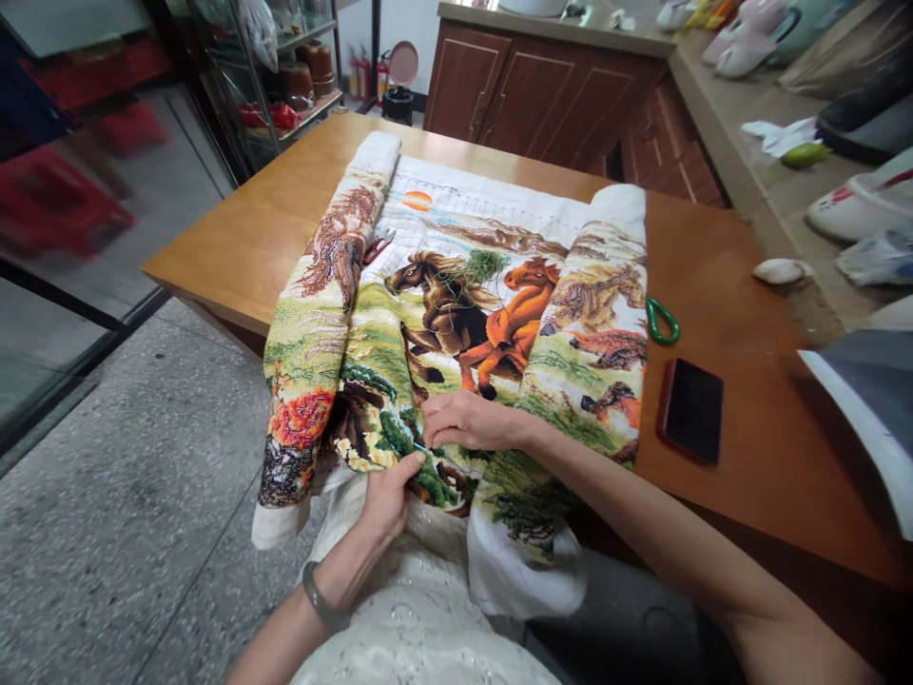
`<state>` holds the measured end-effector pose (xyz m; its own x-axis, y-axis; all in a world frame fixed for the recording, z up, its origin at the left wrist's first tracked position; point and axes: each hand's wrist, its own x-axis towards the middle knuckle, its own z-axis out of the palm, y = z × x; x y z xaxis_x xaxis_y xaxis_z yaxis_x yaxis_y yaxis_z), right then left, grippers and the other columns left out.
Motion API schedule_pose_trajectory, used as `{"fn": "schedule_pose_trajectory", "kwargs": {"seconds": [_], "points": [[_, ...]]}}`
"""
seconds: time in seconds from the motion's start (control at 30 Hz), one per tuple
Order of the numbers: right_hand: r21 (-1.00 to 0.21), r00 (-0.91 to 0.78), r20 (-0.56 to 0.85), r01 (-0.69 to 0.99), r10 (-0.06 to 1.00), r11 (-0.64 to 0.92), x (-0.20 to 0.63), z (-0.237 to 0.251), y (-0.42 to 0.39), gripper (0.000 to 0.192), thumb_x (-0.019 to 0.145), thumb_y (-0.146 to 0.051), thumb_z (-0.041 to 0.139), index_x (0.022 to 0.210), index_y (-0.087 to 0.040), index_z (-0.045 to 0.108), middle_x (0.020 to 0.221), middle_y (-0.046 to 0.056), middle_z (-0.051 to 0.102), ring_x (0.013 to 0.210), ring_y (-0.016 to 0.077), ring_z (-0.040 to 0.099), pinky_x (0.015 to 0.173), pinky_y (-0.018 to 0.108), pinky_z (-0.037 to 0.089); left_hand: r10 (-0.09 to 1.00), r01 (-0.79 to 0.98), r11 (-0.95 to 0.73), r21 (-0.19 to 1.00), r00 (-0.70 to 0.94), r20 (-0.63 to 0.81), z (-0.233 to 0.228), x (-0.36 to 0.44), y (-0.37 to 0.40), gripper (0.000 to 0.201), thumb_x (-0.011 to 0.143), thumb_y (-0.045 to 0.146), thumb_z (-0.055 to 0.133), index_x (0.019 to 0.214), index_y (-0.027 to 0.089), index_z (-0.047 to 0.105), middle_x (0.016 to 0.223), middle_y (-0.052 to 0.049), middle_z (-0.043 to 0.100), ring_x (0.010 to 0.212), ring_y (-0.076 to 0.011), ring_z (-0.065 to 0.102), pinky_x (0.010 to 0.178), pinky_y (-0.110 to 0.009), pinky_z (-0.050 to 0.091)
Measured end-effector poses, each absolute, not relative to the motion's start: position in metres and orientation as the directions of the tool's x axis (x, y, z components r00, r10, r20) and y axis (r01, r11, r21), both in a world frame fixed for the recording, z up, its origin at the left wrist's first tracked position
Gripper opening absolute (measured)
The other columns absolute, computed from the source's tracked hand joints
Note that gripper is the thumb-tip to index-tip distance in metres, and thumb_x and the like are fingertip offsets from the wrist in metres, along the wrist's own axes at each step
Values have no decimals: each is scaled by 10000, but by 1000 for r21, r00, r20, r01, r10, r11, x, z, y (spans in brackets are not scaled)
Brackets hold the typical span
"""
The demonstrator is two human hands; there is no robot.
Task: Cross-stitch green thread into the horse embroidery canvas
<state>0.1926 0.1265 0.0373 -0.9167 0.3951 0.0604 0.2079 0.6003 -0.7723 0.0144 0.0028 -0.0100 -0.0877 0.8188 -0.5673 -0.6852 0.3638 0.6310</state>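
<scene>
A cross-stitch cloth (378, 323) with running horses lies over the table edge and my lap, its left roll (314, 323) and right roll (595, 285) framing the open middle. My left hand (389, 495) grips the cloth's near part, thumb on top and the other fingers hidden underneath. Just above it, my right hand (463, 420) is closed in a pinch over the stitched green area; whatever is between its fingertips is too small to make out. A tangle of green thread (487, 264) rests on the cloth near the horses' heads. Small red-handled snips (378, 247) lie beside the left roll.
On the wooden table (235, 209), a green loop handle (662, 322) and a dark phone (690, 411) lie right of the cloth. A counter (748, 124) with bowls and bags runs along the right. Metal shelves (292, 76) stand behind; red stools (64, 200) are at left.
</scene>
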Motion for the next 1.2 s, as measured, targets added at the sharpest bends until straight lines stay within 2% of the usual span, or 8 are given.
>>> {"fn": "schedule_pose_trajectory", "kwargs": {"seconds": [0.27,0.43,0.73,0.97,1.2], "points": [[-727,-901,94,229,423,648,198,39,123,319,1195,-237,600,1007,-165,847,891,52,644,869,191,596,827,298,462,835,-657,375,654,-68,-546,-10,11,4,687,541,325,1047,1189,293,821,1067,-18,905,1170,-335,841,1114,-432,611],[-743,-911,101,199,401,639,198,40,125,324,1181,-197,586,994,-164,848,875,47,625,856,193,580,818,305,449,833,-673,369,641,-65,-549,-6,11,4,738,522,292,1064,1217,275,816,1115,-45,914,1179,-353,840,1138,-464,613],[-742,-913,27,255,407,621,197,42,127,337,1162,-153,552,992,-168,842,883,43,603,885,197,583,836,306,435,830,-673,383,632,-50,-556,-7,12,3,774,542,321,1059,1270,279,799,1245,-52,901,1370,-366,774,1251,-471,550],[-750,-912,25,254,409,611,195,42,127,347,1147,-155,547,980,-164,851,864,46,609,852,199,569,833,323,441,831,-652,380,656,-70,-552,-10,12,3,655,553,313,1042,1166,287,811,1113,-24,904,1275,-363,804,1193,-450,577],[-733,-911,16,269,411,625,196,37,127,307,1158,-167,596,989,-171,852,865,44,650,847,186,597,853,313,463,814,-650,378,659,-105,-571,-8,14,4,675,496,324,1042,1134,232,840,994,-62,890,1167,-384,824,1160,-506,572]]}}
